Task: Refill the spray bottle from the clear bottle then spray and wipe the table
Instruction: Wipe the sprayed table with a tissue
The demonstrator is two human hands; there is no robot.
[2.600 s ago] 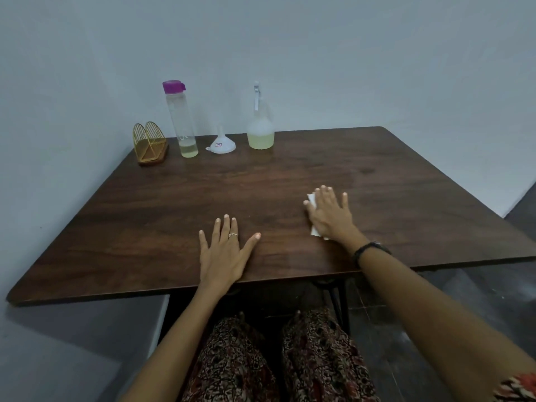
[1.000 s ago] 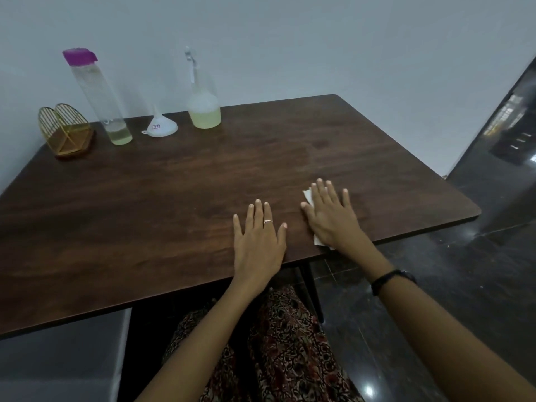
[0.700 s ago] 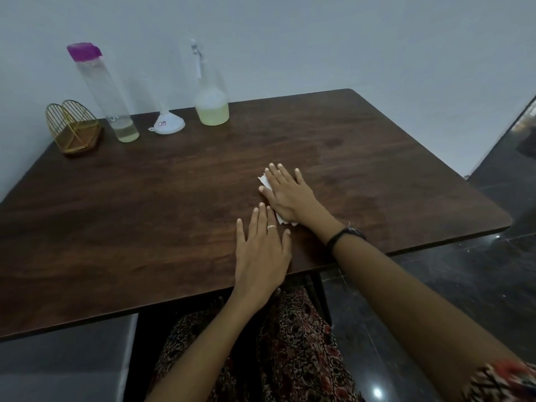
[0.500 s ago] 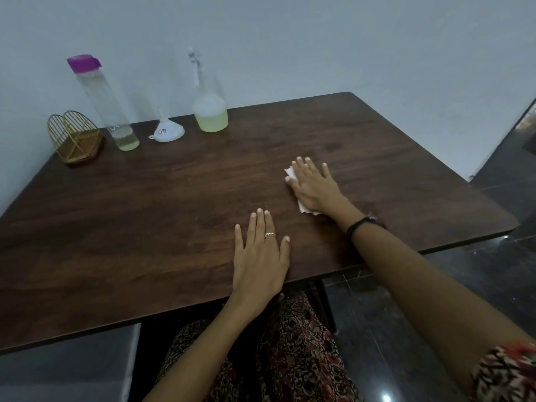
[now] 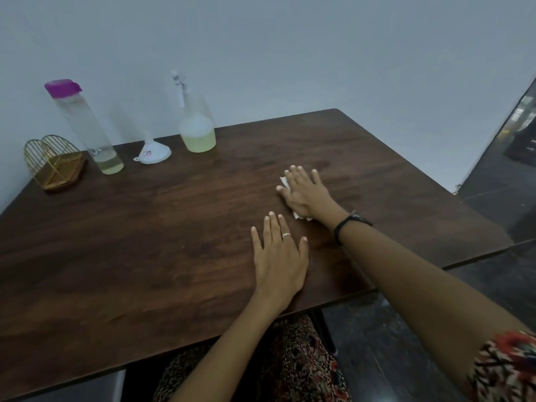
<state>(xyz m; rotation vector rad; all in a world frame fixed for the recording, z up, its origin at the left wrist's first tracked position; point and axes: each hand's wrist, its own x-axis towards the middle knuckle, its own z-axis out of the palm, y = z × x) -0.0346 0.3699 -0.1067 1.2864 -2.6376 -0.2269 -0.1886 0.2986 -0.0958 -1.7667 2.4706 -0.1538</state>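
Spray bottle [image 5: 197,129] stands capped at the worktop's [image 5: 145,233] far edge beside the funnel [image 5: 153,153] and clear bottle [image 5: 87,129]: wiping looks the step in hand. Your right hand [image 5: 304,194] presses a white cloth [image 5: 284,182] flat, fingers straight; your left hand [image 5: 278,256] lies flat, released, bracing. Keep that palm pressure even, overlap your strokes, and work out toward the edges.

dark brown table [image 5: 145,242], purple-capped clear bottle [image 5: 87,126], white funnel [image 5: 153,153]

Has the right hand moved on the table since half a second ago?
Yes. The right hand, pressing the white cloth, slid farther from the near table edge and the resting left hand.
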